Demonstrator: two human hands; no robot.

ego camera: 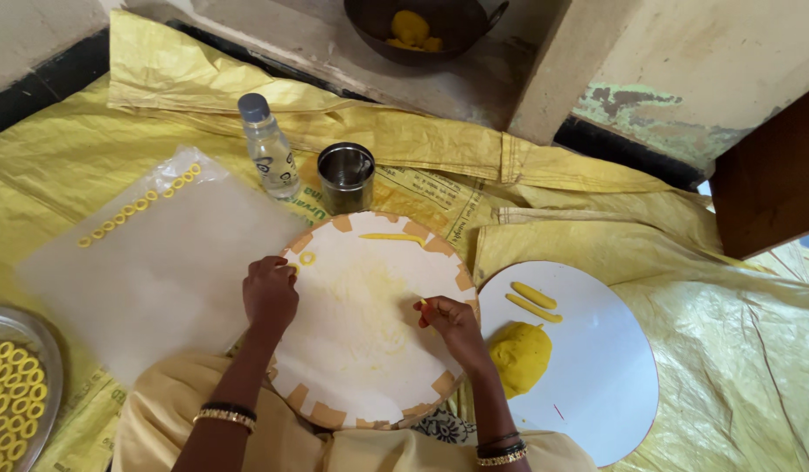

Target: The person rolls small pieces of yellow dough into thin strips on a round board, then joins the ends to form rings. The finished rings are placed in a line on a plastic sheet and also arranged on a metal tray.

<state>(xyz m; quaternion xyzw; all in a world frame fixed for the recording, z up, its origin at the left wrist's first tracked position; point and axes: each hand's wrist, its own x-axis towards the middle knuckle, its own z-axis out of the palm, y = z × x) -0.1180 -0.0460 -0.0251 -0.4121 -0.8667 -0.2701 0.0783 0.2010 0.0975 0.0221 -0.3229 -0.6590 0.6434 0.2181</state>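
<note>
My left hand (269, 293) rests on the left rim of a round white board (361, 350) on my lap, its fingers curled beside a small yellow dough ring (306, 258). My right hand (453, 322) is on the board's right side, pinching a tiny bit of yellow dough (423, 303) at the fingertips. A thin rolled dough strip (391, 237) lies near the board's far edge.
A white round plate (597, 367) at the right carries a dough lump (520, 354) and two dough sticks (533, 301). A plastic sheet (160, 262) with a row of rings, a metal tray (15, 393) of rings, a bottle (269, 149), a steel cup (346, 175) and a dark pan (422, 26) surround it.
</note>
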